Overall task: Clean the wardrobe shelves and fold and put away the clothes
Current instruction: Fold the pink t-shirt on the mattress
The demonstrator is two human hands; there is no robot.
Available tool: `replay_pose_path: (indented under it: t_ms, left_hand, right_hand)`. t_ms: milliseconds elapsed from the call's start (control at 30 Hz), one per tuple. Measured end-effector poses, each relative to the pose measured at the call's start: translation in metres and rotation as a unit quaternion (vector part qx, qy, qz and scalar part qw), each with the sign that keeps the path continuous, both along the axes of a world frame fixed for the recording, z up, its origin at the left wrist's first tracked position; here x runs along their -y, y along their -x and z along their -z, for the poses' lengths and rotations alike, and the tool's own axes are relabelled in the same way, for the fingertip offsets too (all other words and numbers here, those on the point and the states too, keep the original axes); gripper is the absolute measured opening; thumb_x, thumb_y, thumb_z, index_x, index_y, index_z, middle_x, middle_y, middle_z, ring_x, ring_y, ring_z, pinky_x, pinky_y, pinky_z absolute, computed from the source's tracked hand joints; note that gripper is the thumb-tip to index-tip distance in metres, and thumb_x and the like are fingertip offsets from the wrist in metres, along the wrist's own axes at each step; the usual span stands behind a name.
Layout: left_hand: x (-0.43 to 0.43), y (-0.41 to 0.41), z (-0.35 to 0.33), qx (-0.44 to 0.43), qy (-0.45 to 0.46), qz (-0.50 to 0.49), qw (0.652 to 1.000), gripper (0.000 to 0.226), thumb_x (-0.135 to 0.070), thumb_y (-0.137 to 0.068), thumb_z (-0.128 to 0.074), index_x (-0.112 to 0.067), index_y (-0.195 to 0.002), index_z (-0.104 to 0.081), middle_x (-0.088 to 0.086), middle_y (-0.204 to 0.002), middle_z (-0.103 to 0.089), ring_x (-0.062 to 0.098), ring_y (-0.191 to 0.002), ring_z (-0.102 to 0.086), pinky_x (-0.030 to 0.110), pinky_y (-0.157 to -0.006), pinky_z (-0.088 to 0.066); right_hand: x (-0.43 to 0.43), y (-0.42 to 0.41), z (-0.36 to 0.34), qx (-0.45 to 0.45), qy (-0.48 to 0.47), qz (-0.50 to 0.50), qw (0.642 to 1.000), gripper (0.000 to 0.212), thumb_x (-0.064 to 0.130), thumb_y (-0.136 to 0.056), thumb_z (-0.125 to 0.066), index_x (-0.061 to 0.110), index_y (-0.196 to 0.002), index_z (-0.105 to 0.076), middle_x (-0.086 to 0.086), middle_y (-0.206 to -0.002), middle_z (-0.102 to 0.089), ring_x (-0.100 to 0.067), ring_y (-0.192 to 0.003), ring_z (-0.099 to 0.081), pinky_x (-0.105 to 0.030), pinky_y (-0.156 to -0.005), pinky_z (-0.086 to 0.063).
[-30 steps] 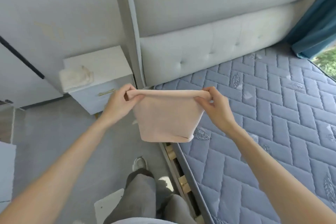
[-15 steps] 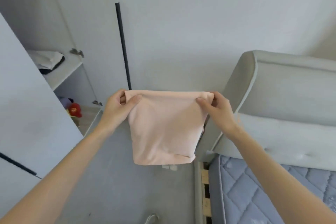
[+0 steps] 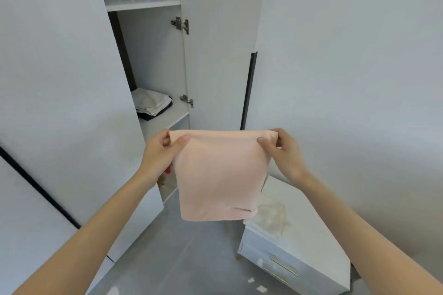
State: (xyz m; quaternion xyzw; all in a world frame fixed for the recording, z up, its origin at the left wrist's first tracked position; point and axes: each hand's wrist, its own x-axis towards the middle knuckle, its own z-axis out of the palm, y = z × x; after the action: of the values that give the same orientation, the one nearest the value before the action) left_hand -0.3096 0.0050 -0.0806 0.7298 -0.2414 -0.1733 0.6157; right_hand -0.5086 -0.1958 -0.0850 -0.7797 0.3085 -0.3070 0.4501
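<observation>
Folded pink cloth [image 3: 219, 175] hangs in mid-air, long axis vertical, its top corners pinched by the left hand [image 3: 163, 151] and right hand [image 3: 282, 153]. The open wardrobe shelf [image 3: 165, 115] lies ahead and left, nearer the left hand.

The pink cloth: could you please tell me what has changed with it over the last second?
The pink cloth was carried from over the bed round to the open wardrobe, and now hangs before its shelves, near the nightstand. Nothing was taken or released: the left hand and right hand keep their grip on its top corners, cloth still folded.
</observation>
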Motion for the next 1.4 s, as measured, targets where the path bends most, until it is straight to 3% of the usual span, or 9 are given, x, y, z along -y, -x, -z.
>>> replay_pose_path:
  t_ms: [100, 333, 433, 567, 767, 900, 1167, 1300, 1400]
  left_hand:
    - [0.022, -0.031, 0.005, -0.003, -0.008, -0.041, 0.999, 0.025, -0.025, -0.086, -0.070, -0.003, -0.093, -0.063, 0.015, -0.091, -0.071, 0.024, -0.080, -0.064, 0.044, -0.073, -0.051]
    - [0.079, -0.087, 0.008, -0.003, -0.029, -0.132, 0.991, 0.035, -0.031, -0.085, -0.071, 0.002, -0.091, -0.061, 0.021, -0.093, -0.068, 0.020, -0.077, -0.060, 0.051, -0.082, -0.053]
    - [0.099, -0.115, 0.004, -0.008, -0.027, -0.163, 0.986, 0.038, -0.032, -0.087, -0.069, 0.004, -0.095, -0.060, 0.022, -0.094, -0.067, 0.021, -0.078, -0.060, 0.050, -0.082, -0.053]
    - [0.123, -0.162, 0.008, -0.024, -0.023, -0.184, 0.982, 0.025, -0.025, -0.094, -0.061, 0.000, -0.099, -0.061, 0.018, -0.100, -0.068, 0.021, -0.085, -0.061, 0.047, -0.088, -0.052]
    - [0.149, -0.248, 0.038, -0.022, -0.021, -0.221, 0.975, 0.027, -0.027, -0.097, -0.054, 0.000, -0.097, -0.057, 0.024, -0.104, -0.062, 0.023, -0.087, -0.056, 0.050, -0.090, -0.049]
    - [0.175, -0.297, 0.064, -0.031, -0.012, -0.235, 0.972, 0.024, -0.025, -0.098, -0.049, -0.001, -0.096, -0.052, 0.021, -0.096, -0.057, 0.022, -0.084, -0.050, 0.041, -0.077, -0.046]
    - [0.221, -0.381, 0.093, -0.036, 0.038, -0.309, 0.950, 0.016, -0.012, -0.099, -0.044, -0.002, -0.086, -0.045, 0.003, -0.075, -0.039, 0.011, -0.068, -0.034, 0.016, -0.059, -0.032]
    - [0.234, -0.437, 0.100, -0.041, 0.073, -0.377, 0.922, 0.013, -0.013, -0.101, -0.041, -0.008, -0.091, -0.048, -0.002, -0.077, -0.045, 0.011, -0.070, -0.041, 0.022, -0.067, -0.036]
    - [0.242, -0.485, 0.104, -0.050, 0.092, -0.428, 0.898, 0.015, -0.016, -0.102, -0.041, -0.008, -0.093, -0.050, -0.003, -0.077, -0.050, 0.009, -0.070, -0.046, 0.025, -0.067, -0.039]
  right_hand:
    - [0.038, -0.047, 0.006, -0.016, 0.018, -0.034, 0.999, 0.016, 0.030, -0.092, -0.063, 0.020, -0.104, -0.059, 0.006, -0.089, -0.061, -0.006, -0.078, -0.053, -0.009, -0.064, -0.040]
    - [0.124, -0.151, 0.007, -0.040, 0.006, -0.121, 0.992, 0.014, 0.031, -0.093, -0.062, 0.021, -0.103, -0.059, 0.010, -0.088, -0.059, -0.006, -0.066, -0.053, -0.010, -0.057, -0.039]
    - [0.151, -0.196, 0.000, -0.047, 0.001, -0.160, 0.986, 0.015, 0.031, -0.095, -0.059, 0.021, -0.106, -0.057, 0.006, -0.095, -0.063, -0.013, -0.056, -0.064, -0.020, -0.057, -0.042]
    - [0.173, -0.257, -0.005, -0.046, -0.027, -0.193, 0.980, 0.014, 0.025, -0.097, -0.055, 0.017, -0.108, -0.054, 0.001, -0.101, -0.061, -0.019, -0.056, -0.069, -0.024, -0.043, -0.046]
    - [0.199, -0.355, 0.009, -0.025, -0.078, -0.200, 0.976, 0.019, 0.018, -0.096, -0.057, 0.008, -0.112, -0.055, -0.008, -0.093, -0.062, -0.022, -0.060, -0.070, -0.033, -0.055, -0.058]
    - [0.213, -0.418, 0.026, -0.034, -0.091, -0.175, 0.980, 0.021, 0.018, -0.096, -0.056, 0.007, -0.114, -0.053, -0.003, -0.081, -0.060, -0.023, -0.060, -0.068, -0.035, -0.060, -0.060]
    - [0.236, -0.526, 0.051, -0.036, -0.104, -0.153, 0.982, 0.017, 0.017, -0.097, -0.055, 0.010, -0.112, -0.051, -0.002, -0.093, -0.053, -0.017, -0.050, -0.064, -0.031, -0.051, -0.058]
    - [0.237, -0.584, 0.055, -0.037, -0.104, -0.161, 0.981, 0.020, 0.019, -0.094, -0.059, 0.004, -0.105, -0.051, -0.001, -0.073, -0.059, -0.022, -0.051, -0.065, -0.039, -0.056, -0.059]
    - [0.238, -0.635, 0.058, -0.030, -0.090, -0.180, 0.979, 0.016, 0.018, -0.093, -0.062, 0.007, -0.091, -0.050, -0.007, -0.058, -0.057, -0.014, -0.042, -0.060, -0.031, -0.047, -0.055]
